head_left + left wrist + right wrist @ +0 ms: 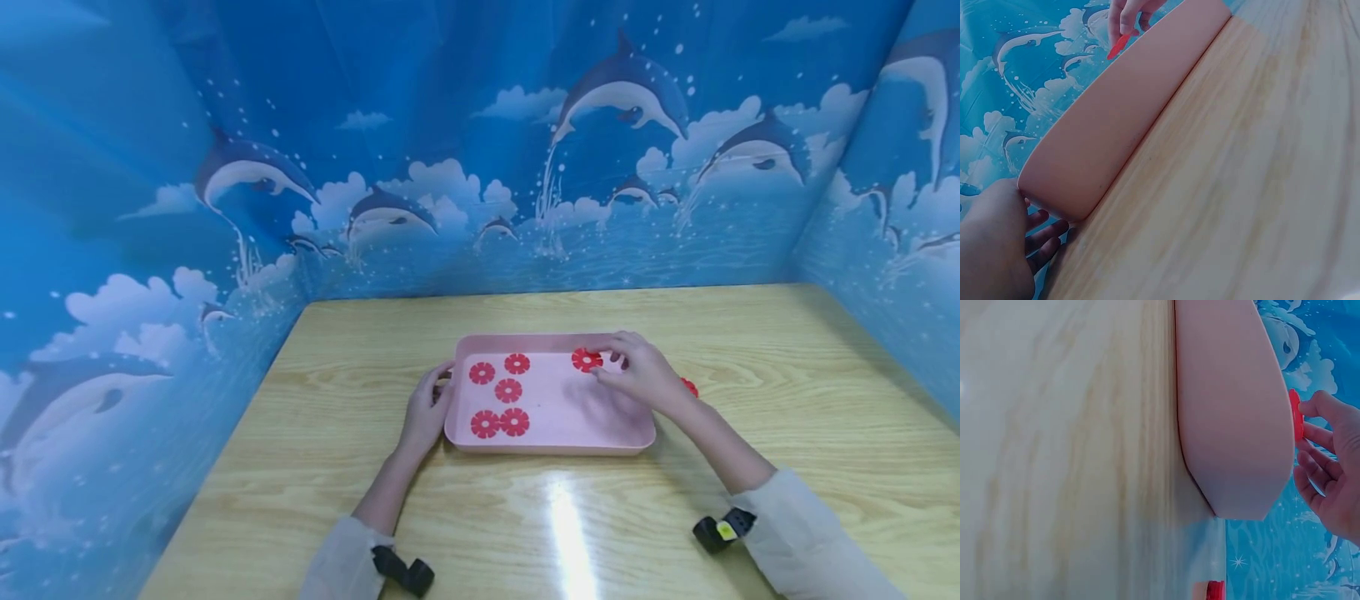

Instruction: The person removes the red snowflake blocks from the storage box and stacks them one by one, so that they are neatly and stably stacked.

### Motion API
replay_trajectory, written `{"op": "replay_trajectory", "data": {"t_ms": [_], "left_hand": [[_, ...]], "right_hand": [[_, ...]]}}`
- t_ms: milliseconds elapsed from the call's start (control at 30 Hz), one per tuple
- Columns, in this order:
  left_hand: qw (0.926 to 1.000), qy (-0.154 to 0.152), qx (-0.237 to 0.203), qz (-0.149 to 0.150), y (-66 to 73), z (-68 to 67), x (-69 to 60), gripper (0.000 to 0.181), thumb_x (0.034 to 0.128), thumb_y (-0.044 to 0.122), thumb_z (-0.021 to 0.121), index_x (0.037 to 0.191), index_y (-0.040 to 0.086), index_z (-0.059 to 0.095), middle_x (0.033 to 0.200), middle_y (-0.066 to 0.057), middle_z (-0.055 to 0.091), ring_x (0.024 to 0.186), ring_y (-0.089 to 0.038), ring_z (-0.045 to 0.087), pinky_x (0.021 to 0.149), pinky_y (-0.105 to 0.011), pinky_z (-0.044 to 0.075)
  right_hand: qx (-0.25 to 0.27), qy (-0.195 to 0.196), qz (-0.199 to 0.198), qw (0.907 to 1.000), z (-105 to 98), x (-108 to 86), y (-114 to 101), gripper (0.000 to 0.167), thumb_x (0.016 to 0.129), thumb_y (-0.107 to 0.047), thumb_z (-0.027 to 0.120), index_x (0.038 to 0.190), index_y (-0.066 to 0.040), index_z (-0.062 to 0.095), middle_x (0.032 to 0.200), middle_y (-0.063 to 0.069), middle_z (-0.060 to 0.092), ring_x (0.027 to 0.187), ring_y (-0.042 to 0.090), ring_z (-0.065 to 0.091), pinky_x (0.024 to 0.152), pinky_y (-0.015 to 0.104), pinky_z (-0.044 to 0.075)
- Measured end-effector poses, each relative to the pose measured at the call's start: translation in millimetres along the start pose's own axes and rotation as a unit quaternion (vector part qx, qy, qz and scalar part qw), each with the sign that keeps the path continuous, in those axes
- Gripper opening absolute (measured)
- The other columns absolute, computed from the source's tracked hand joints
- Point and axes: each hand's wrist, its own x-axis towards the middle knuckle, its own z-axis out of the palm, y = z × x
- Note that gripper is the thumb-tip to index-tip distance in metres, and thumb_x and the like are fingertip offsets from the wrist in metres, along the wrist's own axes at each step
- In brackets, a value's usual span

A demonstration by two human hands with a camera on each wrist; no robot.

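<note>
A shallow pink tray (pixel 555 448) stands on the table with several flat red notched discs (pixel 508 391) lying inside, mostly toward its left half. Above the tray's far right part, my right hand (pixel 637 371) pinches one red notched disc (pixel 587 360) between thumb and fingertips; this disc (pixel 1296 415) also shows edge-on in the right wrist view, past the tray's wall. My left hand (pixel 429 408) rests against the outside of the tray's left end with loosely bent fingers. In the left wrist view, those fingers (pixel 1044 240) lie beside the tray's corner; the thumb is largely hidden.
Another red piece (pixel 689 387) lies on the table right of the tray, partly covered by my right forearm. The wood-patterned table (pixel 360 333) meets a blue dolphin-print curtain (pixel 450 125) at the back and sides.
</note>
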Motion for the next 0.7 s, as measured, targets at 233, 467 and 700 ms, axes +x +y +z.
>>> {"op": "replay_trajectory", "data": {"t_ms": [233, 467, 700], "left_hand": [[1.0000, 0.000, 0.001, 0.003, -0.6, 0.0, -0.2, 0.035, 0.0940, 0.011, 0.051, 0.128, 0.005, 0.051, 0.114, -0.014, 0.055, 0.096, -0.026, 0.057, 0.083, -0.036, 0.048], [1.0000, 0.000, -0.007, -0.001, 0.2, 0.0, -0.5, 0.034, 0.0936, 0.011, 0.051, 0.127, 0.005, 0.052, 0.114, -0.013, 0.055, 0.095, -0.025, 0.057, 0.083, -0.036, 0.048], [0.9999, -0.006, -0.011, -0.010, 1.6, -0.9, -1.4, 0.035, 0.0939, 0.011, 0.051, 0.129, 0.007, 0.051, 0.116, -0.013, 0.054, 0.096, -0.025, 0.056, 0.083, -0.036, 0.048]], "right_hand": [[0.002, 0.016, 0.000, 0.9999, -10, -12.4, 5, 0.032, 0.075, -0.007, 0.071, 0.106, -0.001, 0.065, 0.099, 0.013, 0.057, 0.076, 0.022, 0.051, 0.062, 0.033, 0.048], [-0.005, 0.047, -0.012, 0.9988, -22, -26.3, 13, 0.031, 0.075, -0.004, 0.070, 0.106, -0.003, 0.066, 0.103, 0.011, 0.059, 0.078, 0.021, 0.051, 0.061, 0.034, 0.048], [-0.013, 0.065, -0.001, 0.9978, -35, -38.8, 20, 0.034, 0.073, -0.002, 0.074, 0.106, -0.002, 0.066, 0.102, 0.013, 0.058, 0.077, 0.023, 0.051, 0.058, 0.032, 0.049]]}}
